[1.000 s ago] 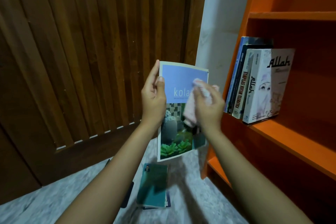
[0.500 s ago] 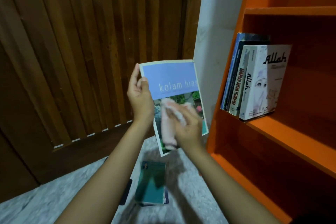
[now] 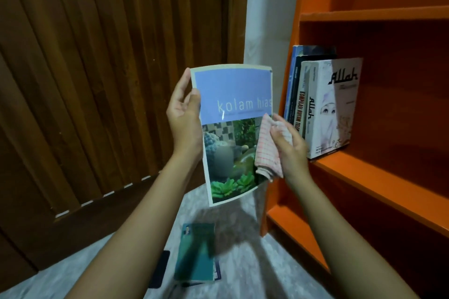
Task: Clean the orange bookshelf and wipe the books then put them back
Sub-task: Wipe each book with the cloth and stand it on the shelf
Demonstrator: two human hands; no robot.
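several books (image 3: pixel 323 104) stand upright at the left end of the middle board of the orange bookshelf (image 3: pixel 364 172); the front one is white and glossy. on the grey speckled floor (image 3: pixel 243 269) below lies a small pile (image 3: pixel 194 252) of books, a green one on top, a little blurred. a dark wooden door (image 3: pixel 97 80) with vertical slats fills the left side, and a pale wall (image 3: pixel 264 7) stands between it and the shelf. the thin magazine (image 3: pixel 233 94) is held up in the air in front of the door, and it hides part of the floor. its shiny paper cover bends slightly. the left hand (image 3: pixel 184 116) pinches its left edge, thumb on the front, fingers behind. the right hand (image 3: pixel 291 150) grips a pink checked cloth (image 3: pixel 267 150) with curled fingers and presses it on the cover's right edge.
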